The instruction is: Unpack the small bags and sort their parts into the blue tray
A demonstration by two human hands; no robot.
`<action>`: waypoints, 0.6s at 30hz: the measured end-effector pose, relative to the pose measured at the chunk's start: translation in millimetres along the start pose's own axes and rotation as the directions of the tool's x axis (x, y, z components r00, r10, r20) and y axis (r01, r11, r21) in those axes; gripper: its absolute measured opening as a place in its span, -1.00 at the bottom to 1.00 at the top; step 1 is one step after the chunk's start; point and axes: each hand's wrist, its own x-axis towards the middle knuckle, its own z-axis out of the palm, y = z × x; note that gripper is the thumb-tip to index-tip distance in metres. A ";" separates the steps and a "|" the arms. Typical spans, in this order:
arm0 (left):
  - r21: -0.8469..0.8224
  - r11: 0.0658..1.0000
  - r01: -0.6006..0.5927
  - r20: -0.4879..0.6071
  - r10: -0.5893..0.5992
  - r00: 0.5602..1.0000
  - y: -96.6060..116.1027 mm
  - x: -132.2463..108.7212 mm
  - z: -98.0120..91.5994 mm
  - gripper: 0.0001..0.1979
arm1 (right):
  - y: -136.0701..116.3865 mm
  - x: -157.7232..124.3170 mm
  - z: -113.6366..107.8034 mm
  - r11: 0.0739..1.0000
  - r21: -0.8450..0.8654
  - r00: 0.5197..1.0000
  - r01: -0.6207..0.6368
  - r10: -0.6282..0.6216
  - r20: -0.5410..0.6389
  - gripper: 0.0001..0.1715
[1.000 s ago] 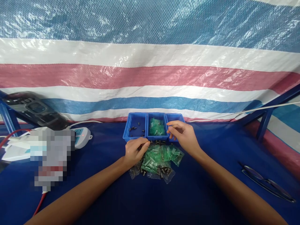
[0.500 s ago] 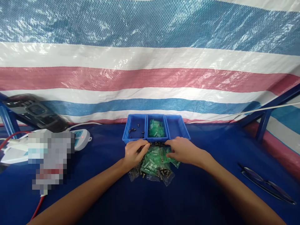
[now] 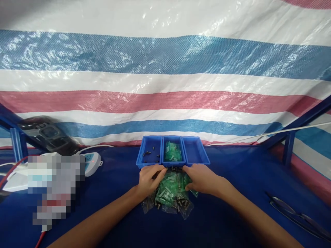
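Observation:
A heap of small clear bags with green parts and dark screws (image 3: 170,193) lies on the blue table in front of three joined blue bins (image 3: 172,164). The left bin (image 3: 150,154) holds a few dark screws, the middle bin (image 3: 172,151) holds green bags, and the right bin (image 3: 195,151) looks bare. My left hand (image 3: 148,179) rests curled on the heap's left edge, fingers pinched on a bag. My right hand (image 3: 200,177) lies on the heap's right side, fingers curled over a bag.
A white power strip (image 3: 91,160) with cables and a blurred patch sit at the left. A dark device (image 3: 48,134) leans at the back left. Glasses (image 3: 297,215) lie at the right. A striped tarp (image 3: 165,86) closes off the back.
My right hand came back from the right bin down onto the heap of bags. My left hand stayed on the heap. The camera tilted upward a little.

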 end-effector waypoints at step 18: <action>-0.007 0.999 -0.031 -0.014 0.031 0.999 -0.2 1.0 3.6 -0.90 | 18.6 -16.0 -23.8 0.915 0.364 0.977 0.174 -0.114 -0.179 -0.71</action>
